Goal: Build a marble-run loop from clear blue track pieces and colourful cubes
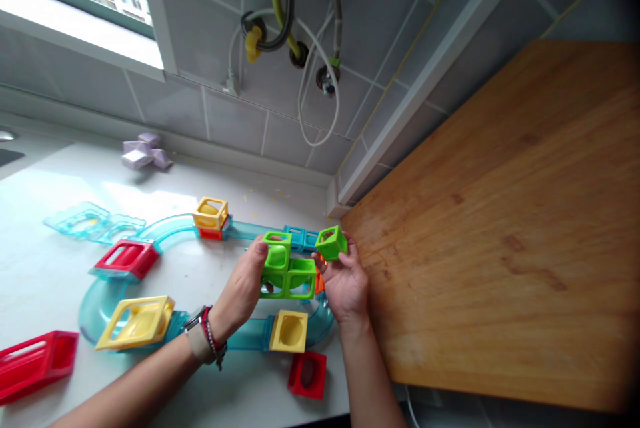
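Note:
My left hand (244,285) grips a cluster of joined green toy cubes (300,269) with open, cut-out faces. Close to its right, a single green cube (332,243) sits in the fingers of my right hand (345,281). The two green pieces are apart. Beneath them runs a loop of translucent blue track (250,335) on the white counter. Blue cubes (300,237) show behind the green cluster, and an orange piece (320,280) is partly hidden by it. A yellow cube (290,332) stands on the near side of the track.
A yellow block (140,323), a red block (131,258) and a yellow-orange cube (211,213) sit along the track. Loose red pieces (37,365) and a red cube (307,375) lie nearby. Lilac blocks (144,152) rest near the wall. A wooden board (500,228) stands at right.

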A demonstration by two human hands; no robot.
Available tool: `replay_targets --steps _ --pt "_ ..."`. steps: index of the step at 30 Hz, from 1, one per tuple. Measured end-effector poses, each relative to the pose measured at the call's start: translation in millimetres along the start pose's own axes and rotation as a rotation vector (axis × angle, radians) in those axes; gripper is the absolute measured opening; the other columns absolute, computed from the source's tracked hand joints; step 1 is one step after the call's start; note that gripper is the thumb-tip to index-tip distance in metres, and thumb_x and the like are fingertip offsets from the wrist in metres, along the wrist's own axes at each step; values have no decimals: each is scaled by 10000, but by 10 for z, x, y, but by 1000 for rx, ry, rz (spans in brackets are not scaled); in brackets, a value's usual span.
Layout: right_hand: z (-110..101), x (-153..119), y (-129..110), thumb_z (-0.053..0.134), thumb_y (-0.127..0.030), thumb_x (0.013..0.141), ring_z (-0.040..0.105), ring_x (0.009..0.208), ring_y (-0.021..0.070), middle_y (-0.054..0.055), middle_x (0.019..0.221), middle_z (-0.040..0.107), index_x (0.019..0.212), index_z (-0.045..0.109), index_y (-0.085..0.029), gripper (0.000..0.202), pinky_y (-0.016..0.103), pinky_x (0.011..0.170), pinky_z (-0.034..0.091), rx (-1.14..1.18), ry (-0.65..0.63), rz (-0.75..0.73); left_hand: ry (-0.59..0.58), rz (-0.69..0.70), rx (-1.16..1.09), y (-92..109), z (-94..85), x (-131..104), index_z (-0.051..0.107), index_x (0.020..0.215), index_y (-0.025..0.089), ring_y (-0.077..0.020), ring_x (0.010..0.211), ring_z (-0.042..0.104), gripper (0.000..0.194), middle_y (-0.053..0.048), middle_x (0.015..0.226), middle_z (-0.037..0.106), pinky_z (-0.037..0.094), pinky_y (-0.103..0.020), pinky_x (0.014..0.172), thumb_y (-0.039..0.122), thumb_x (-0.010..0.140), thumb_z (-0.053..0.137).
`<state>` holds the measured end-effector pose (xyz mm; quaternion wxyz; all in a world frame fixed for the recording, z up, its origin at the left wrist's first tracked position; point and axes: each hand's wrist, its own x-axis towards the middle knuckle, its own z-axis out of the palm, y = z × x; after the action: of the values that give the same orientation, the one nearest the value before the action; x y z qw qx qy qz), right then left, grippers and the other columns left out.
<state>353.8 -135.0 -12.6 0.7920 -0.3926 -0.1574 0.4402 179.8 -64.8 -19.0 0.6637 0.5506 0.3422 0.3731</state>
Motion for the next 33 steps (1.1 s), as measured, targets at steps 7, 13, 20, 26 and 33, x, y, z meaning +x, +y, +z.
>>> replay_targets --steps 7,13,20,26,33 --pt "-117 62 80 826 -260 764 719 878 150 -14 1029 740 1031 636 -252 328 276 714 613 42 110 53 -32 11 46 4 -4 -13 607 1256 171 -183 743 642 662 -95 1039 669 520 -237 492 724 984 366" --pt "63 123 -79 643 -358 886 715 1007 197 62 1147 748 1217 603 -255 349 365 846 589 -16 -55 -30 -45 38 79 48 15 -16 582 1267 183 -163 699 609 634 -86 1063 658 531 -253 513 709 991 363" --pt "673 165 -197 644 -331 927 662 1053 196 61 1303 679 1297 581 -274 379 355 920 562 -467 -427 -172 -79 97 81 31 22 -27 606 1225 196 -170 683 599 551 -71 1000 677 500 -260 516 650 1022 368" --pt "813 191 -187 642 -325 946 670 1153 225 51 1394 629 1273 603 -287 332 377 962 569 -609 -698 -33 -52 189 45 0 2 -14 627 1303 223 -223 739 652 524 -59 960 720 538 -311 644 621 1001 467" --pt "785 173 -238 677 -356 930 673 1210 241 41 1426 621 1238 605 -306 320 454 1062 530 -567 -758 41 -28 248 114 -5 7 -4 539 1409 206 -270 1045 660 499 -89 1199 706 501 -391 980 532 1048 423"
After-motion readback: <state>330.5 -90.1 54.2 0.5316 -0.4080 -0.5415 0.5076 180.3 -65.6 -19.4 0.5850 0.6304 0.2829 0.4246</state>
